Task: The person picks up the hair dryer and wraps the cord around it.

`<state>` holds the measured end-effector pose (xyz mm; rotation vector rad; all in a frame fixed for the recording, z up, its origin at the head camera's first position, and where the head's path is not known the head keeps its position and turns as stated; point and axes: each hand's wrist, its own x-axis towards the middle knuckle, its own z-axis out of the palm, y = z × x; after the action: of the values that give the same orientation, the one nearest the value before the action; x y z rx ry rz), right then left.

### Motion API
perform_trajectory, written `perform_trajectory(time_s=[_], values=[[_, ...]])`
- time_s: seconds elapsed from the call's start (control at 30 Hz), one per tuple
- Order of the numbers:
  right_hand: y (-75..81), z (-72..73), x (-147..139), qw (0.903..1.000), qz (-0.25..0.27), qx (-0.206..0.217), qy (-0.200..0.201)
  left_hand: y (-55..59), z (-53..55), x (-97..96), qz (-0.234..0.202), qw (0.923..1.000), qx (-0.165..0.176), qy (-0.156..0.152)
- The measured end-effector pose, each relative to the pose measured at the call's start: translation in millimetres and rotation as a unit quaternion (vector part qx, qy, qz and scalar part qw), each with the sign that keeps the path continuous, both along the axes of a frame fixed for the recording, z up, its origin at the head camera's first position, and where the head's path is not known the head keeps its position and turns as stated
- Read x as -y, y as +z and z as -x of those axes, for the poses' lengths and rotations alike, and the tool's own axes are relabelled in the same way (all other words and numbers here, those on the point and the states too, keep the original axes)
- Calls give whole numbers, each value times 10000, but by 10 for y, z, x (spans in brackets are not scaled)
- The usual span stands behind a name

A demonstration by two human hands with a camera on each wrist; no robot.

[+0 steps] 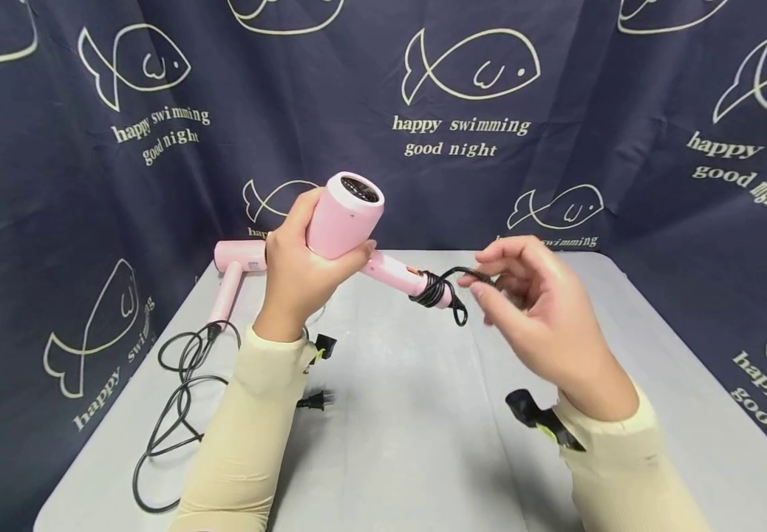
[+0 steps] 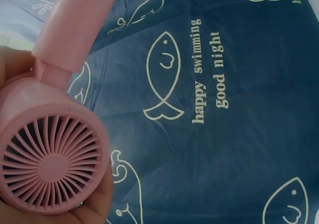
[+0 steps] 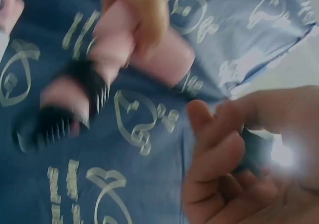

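A pink hair dryer [image 1: 340, 229] is held up above the table by my left hand [image 1: 297, 266], whose fingers and thumb wrap its barrel. The white-rimmed end with a dark grille points up. Its handle [image 1: 393, 272] slants down to the right, with a black cord [image 1: 431, 290] wound around the lower end. My right hand [image 1: 543, 318] grips the cord's loose stretch with curled fingers; a dark part [image 3: 253, 152] shows inside the hand, its shape unclear. The left wrist view shows the finned round grille [image 2: 52, 167] close up. The right wrist view is blurred around the dryer.
A second pink hair dryer [image 1: 240, 256] lies at the table's left far side, partly behind my left hand. Its black cord [image 1: 184, 391] loops along the left edge; a black plug [image 1: 317, 400] lies beside my left sleeve. Dark blue fish-print curtains [image 1: 370, 89] surround the grey table [image 1: 410, 443].
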<state>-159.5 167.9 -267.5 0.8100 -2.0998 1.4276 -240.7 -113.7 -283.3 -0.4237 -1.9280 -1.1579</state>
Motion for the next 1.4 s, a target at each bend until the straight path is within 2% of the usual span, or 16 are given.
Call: perform_trajectory(time_s=[0.1,0.23,0.43,0.57,0.8,0.97,1.07,1.2,1.33,1.4], values=[[-12,171,-53,9975,-16,-575,-415,-19,11,29,62,9999,138,-45],[9,288,-80,9910,-194,-1124,-702,-17,3,49,81,9984,387,-415],[83,301,-66,9846,-163,-1372,-1067,34,-15,33,-48,9909,617,-1199],[73,332,-70,9845,-183,-1266,-1201,67,-37,50,-286,9868,674,-1443],[-27,431,-53,9879,-253,-1053,-1111,102,-71,89,-1049,9723,558,-2013],[-199,582,-36,9884,-711,-1025,-868,133,-108,78,-1478,9624,448,-2234],[-309,663,-29,9905,-862,-971,-444,148,-129,69,-1669,9601,239,-2232],[-378,677,20,9914,-894,-955,86,169,-139,62,-1892,9568,-120,-2205],[-412,591,121,9914,-1081,-742,38,179,-147,48,-2113,9528,-207,-2173],[-426,535,174,9894,-1215,-786,-81,196,-178,26,-2206,9520,-201,-2111]])
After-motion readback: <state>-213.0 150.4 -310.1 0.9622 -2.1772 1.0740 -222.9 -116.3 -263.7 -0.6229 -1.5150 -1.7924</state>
